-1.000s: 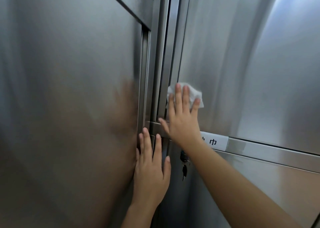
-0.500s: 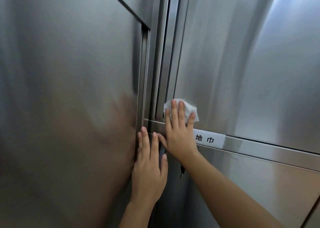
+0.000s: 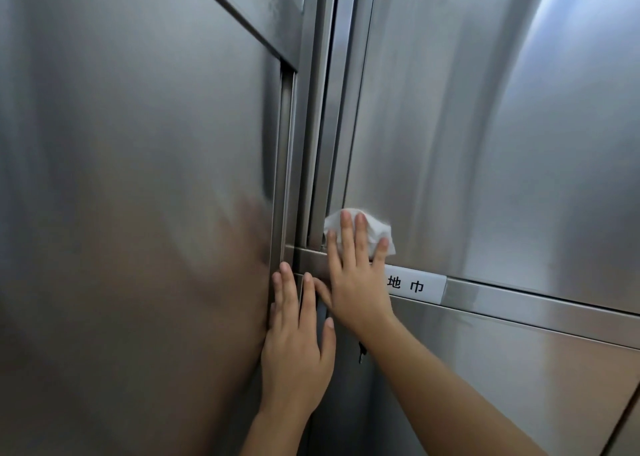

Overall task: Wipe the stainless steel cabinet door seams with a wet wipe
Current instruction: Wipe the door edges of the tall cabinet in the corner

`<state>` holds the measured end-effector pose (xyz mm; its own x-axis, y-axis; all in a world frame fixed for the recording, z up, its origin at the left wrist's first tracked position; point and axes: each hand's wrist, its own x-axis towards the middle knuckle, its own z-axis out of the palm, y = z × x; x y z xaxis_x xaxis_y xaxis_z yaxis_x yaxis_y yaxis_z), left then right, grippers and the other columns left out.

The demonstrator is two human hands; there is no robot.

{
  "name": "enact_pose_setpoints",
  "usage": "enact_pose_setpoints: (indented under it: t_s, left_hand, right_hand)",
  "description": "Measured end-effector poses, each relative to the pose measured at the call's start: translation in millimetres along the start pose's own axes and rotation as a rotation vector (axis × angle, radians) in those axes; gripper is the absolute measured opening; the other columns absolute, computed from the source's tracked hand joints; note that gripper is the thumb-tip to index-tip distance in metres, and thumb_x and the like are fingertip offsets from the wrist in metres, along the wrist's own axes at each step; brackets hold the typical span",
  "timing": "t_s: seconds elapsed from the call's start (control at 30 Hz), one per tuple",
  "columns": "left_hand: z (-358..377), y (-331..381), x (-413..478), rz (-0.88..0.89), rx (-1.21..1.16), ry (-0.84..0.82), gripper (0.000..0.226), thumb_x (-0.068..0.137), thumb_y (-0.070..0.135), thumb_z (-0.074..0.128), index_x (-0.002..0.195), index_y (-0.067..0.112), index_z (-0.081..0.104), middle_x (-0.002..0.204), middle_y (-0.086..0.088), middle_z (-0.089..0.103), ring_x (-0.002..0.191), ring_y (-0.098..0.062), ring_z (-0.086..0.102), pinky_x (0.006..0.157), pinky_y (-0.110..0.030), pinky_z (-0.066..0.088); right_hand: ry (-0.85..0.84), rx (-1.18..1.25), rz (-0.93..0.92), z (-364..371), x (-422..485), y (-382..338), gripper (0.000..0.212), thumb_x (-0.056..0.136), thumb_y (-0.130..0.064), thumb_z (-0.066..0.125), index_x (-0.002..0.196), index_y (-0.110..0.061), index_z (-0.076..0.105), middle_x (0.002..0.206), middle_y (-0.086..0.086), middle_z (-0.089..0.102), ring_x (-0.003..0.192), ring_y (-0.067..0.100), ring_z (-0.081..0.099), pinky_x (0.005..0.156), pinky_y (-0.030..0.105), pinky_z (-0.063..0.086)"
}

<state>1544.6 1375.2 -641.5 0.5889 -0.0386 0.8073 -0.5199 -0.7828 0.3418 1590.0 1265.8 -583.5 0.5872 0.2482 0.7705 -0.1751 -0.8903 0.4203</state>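
Two hands flat on steel: right hand (image 3: pixel 356 279), fingers spread, presses soft, limp white wet wipe (image 3: pixel 375 234) beside vertical door seam (image 3: pixel 320 185); left hand (image 3: pixel 296 348) braces.

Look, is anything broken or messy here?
Nothing stands out. The right hand presses the wipe flat by the seam, the left hand rests on the edge of the left door, and the label sits straight.
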Motion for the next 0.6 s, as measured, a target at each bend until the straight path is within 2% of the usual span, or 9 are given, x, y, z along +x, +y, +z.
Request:
enact_pose_setpoints:
  t_s: [0.13,0.23,0.3,0.37,0.43,0.5,0.6]
  left_hand:
    - [0,0,-1,0.003,0.017,0.002,0.062,0.087,0.033,0.035,0.139,0.0,0.036,0.15,-0.021,0.015,0.135,-0.041,0.018,0.1,-0.051,0.032]
    - [0,2,1,-0.017,0.025,-0.005,0.062,0.086,0.033,0.035,0.139,0.0,0.036,0.15,-0.021,0.016,0.135,-0.041,0.018,0.099,-0.049,0.032]
    - [0,3,1,-0.029,0.027,-0.007,0.061,0.086,0.032,0.038,0.139,0.0,0.037,0.15,-0.02,0.017,0.135,-0.04,0.019,0.099,-0.048,0.03]
    - [1,3,1,-0.036,0.018,-0.004,0.061,0.085,0.027,0.048,0.139,0.0,0.037,0.15,-0.019,0.017,0.135,-0.039,0.018,0.101,-0.048,0.028]
    - [1,2,0,-0.034,0.014,-0.003,0.064,0.082,0.025,0.053,0.138,0.0,0.037,0.15,-0.019,0.017,0.135,-0.038,0.018,0.101,-0.048,0.026]
    - [1,3,0,-0.038,0.012,0.004,0.062,0.086,0.029,0.047,0.14,0.001,0.034,0.151,-0.017,0.014,0.137,-0.036,0.016,0.104,-0.047,0.024]
    - [0,13,3,-0.079,-0.043,0.003,0.065,0.088,0.039,0.029,0.142,0.006,0.019,0.152,-0.014,0.002,0.14,-0.032,0.005,0.108,-0.044,0.013]
  right_hand:
    - [-0.015,-0.076,-0.081,-9,19,18,0.077,0.092,-0.061,0.029,0.146,-0.006,0.026,0.152,0.023,0.002,0.139,0.04,-0.001,0.106,0.064,0.013]
    - [0.009,-0.062,-0.022,-19,51,31,0.078,0.092,-0.059,0.021,0.148,-0.005,0.017,0.151,0.024,-0.009,0.139,0.041,-0.008,0.105,0.065,0.0]
    - [0.009,0.002,0.028,-20,55,28,0.078,0.092,-0.059,0.024,0.148,-0.005,0.015,0.151,0.024,-0.01,0.139,0.042,-0.011,0.104,0.064,-0.005]
    - [-0.003,0.047,0.029,-14,38,19,0.077,0.092,-0.058,0.029,0.148,-0.006,0.017,0.152,0.024,-0.005,0.139,0.042,-0.009,0.103,0.065,-0.002]
    - [-0.024,0.031,-0.011,-4,12,10,0.077,0.09,-0.058,0.038,0.146,-0.007,0.026,0.152,0.023,0.006,0.139,0.042,0.001,0.104,0.066,0.01]
    - [-0.033,0.019,-0.035,0,-2,6,0.075,0.087,-0.059,0.045,0.143,-0.009,0.036,0.151,0.021,0.015,0.139,0.039,0.01,0.103,0.065,0.02]
    - [-0.058,0.01,-0.042,-5,1,8,0.076,0.088,-0.061,0.041,0.143,-0.009,0.036,0.151,0.021,0.015,0.139,0.039,0.01,0.104,0.063,0.021]
